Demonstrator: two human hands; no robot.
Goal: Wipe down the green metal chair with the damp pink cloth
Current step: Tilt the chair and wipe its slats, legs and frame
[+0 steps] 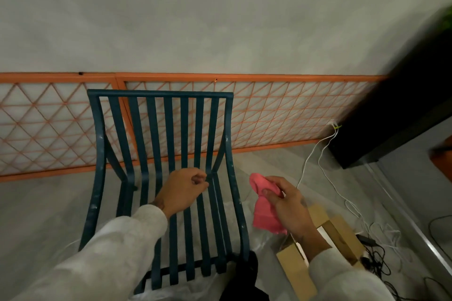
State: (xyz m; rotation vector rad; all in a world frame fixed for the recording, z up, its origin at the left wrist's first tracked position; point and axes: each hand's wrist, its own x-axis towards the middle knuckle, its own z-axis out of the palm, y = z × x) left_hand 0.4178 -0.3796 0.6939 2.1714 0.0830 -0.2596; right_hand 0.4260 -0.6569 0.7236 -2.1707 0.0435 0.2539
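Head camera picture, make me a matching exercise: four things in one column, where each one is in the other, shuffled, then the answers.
Things:
1. pink cloth
2. left hand
3. cardboard box
4. orange lattice panel

Places:
A. against the wall behind the chair
B. on the floor to the right of the chair
C. over the chair's seat slats
D. bunched in the right hand, off the chair's right side

Pairs: 1-D, 2-C, 3-B, 4-A
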